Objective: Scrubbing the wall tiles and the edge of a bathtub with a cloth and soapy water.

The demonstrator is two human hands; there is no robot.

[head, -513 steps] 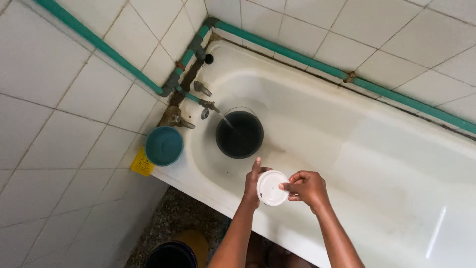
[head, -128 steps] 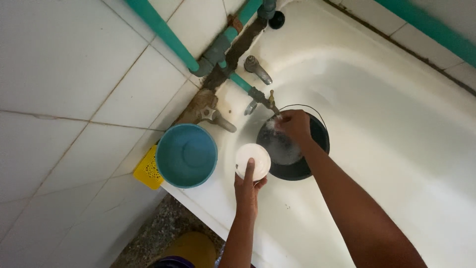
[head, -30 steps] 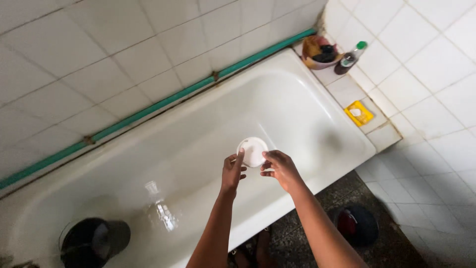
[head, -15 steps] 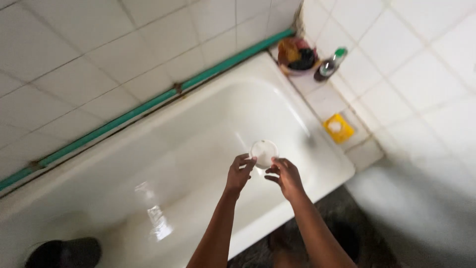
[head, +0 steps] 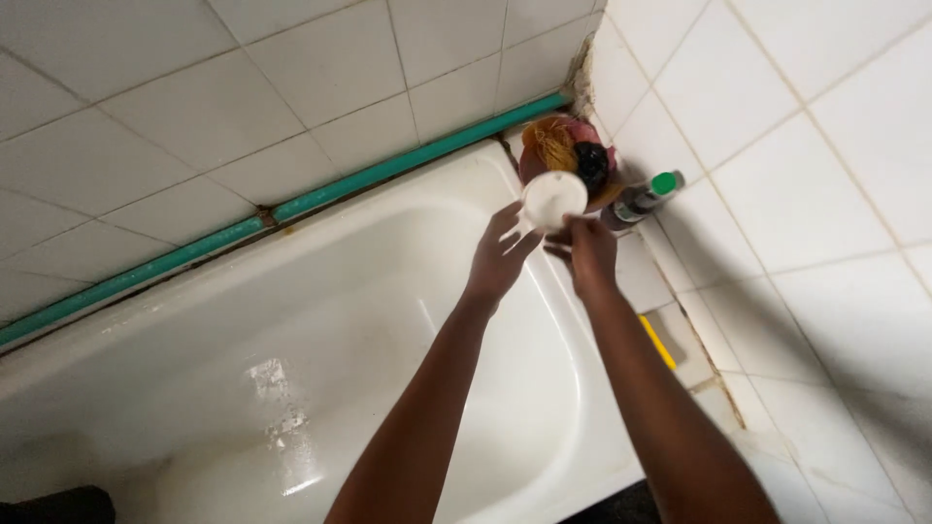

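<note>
Both my hands reach toward the far corner of a white bathtub (head: 320,320). A small round white lid (head: 553,197) is held between them: my left hand (head: 500,254) touches its left edge and my right hand (head: 582,250) grips it from below. The lid sits right in front of a pink bowl (head: 568,150) filled with scrubbing sponges on the tub's corner ledge. A dark bottle with a green cap (head: 641,199) lies just right of the bowl.
A green pipe (head: 291,209) runs along the tiled wall above the tub rim. A yellow soap dish (head: 658,342) shows partly behind my right forearm on the tiled ledge. A dark bucket edge (head: 53,505) sits at the bottom left.
My hands have carried the lid up and toward the corner bowl. The view has swung closer to that corner, and the bucket has slid almost out of frame.
</note>
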